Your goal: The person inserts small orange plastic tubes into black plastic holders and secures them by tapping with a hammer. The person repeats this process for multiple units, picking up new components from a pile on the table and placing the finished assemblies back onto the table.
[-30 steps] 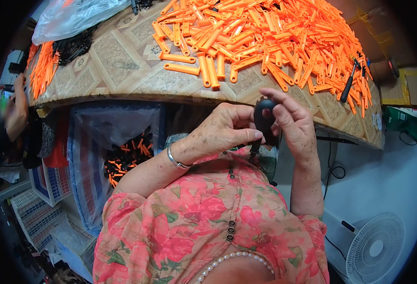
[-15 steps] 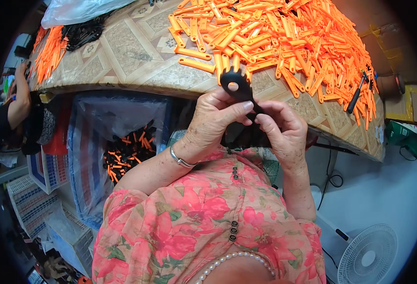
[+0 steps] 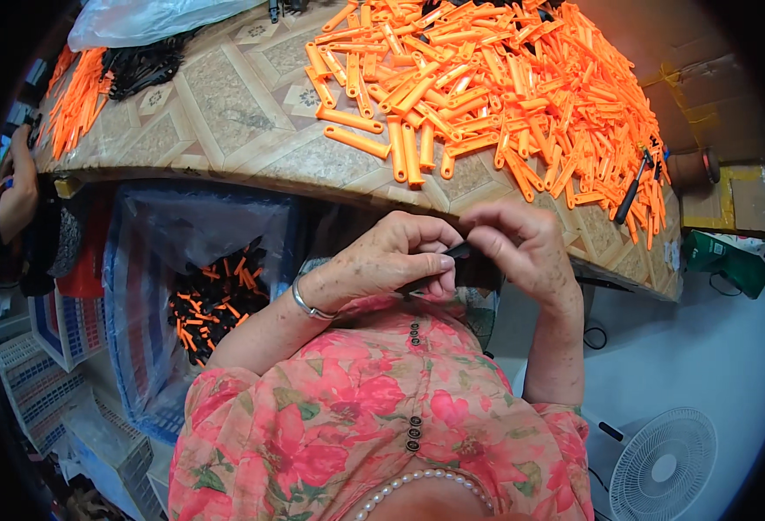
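Just off the table's near edge, my left hand (image 3: pixel 400 259) is closed round a black pasta server (image 3: pixel 461 250). Only a short dark piece of it shows between my hands; its toothed, holed head is hidden now. Beside that piece, my right hand (image 3: pixel 525 253) has its fingers curled, thumb toward the forefinger. Whatever is in that pinch, if anything, is hidden. Beyond my hands lies a big heap of orange plastic handles (image 3: pixel 521 95), with a few loose ones near the table edge.
A lined blue crate (image 3: pixel 131 286) at lower left holds black and orange pieces. On the patterned table (image 3: pixel 226 113) lie a black-handled tool (image 3: pixel 630 195), black parts (image 3: pixel 144 65) and a plastic bag (image 3: pixel 148 22). A fan (image 3: pixel 664 464) stands lower right; another person's arm (image 3: pixel 19 191) shows left.
Both hands have come down toward my body. The server's toothed head, visible before above my left hand, is out of sight. My right fingers have curled and lifted over its end.
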Tool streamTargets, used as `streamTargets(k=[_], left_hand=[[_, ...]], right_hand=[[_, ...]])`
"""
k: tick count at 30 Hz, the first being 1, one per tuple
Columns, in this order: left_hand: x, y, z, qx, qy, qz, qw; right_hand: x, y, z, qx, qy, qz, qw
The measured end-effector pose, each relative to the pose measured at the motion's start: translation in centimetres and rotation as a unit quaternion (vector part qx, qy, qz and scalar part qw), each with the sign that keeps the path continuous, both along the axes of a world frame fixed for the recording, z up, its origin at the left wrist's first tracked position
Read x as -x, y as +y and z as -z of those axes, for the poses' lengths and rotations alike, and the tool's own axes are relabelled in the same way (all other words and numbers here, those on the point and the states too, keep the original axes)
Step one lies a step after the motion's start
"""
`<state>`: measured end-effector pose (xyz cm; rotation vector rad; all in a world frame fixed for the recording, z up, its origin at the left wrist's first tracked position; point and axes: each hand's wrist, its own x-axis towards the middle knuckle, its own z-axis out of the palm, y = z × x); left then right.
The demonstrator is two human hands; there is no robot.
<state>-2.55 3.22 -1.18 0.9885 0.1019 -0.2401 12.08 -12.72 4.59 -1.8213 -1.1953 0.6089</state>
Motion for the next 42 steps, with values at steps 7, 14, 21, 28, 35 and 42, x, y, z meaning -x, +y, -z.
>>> streamTargets(k=[7,14,21,28,35,42], left_hand=[[0.1,0.5,-0.4,-0.037,0.017,-0.105,0.994],[0.4,0.5,-0.3,-0.031,0.013,-0.127,0.991],[0.7,0.7,0.2,-0.006,-0.004,-0.152,0.988],[0.8,0.9,0.2,-0.016,0.002,-0.178,0.984],[1.2,1.3,0.4,-0.009,0.004,-0.189,0.982],[1.5,1.4,0.2,0.021,0.003,-0.215,0.976]], right_hand=[[-8.1,3.1,2.4,-0.004,-0.327,0.242,0.913],[-11.3,8.3,2.6,-0.046,-0.453,0.201,0.867],[-9.1,12.5,2.4,-0.118,-0.443,0.11,0.882],[-7.0,16.2,3.2,-0.092,-0.45,0.045,0.887],[-7.7,18.5,3.4,0.011,-0.492,0.047,0.869],[-8.2,18.8,2.9,0.001,-0.471,0.019,0.882]])
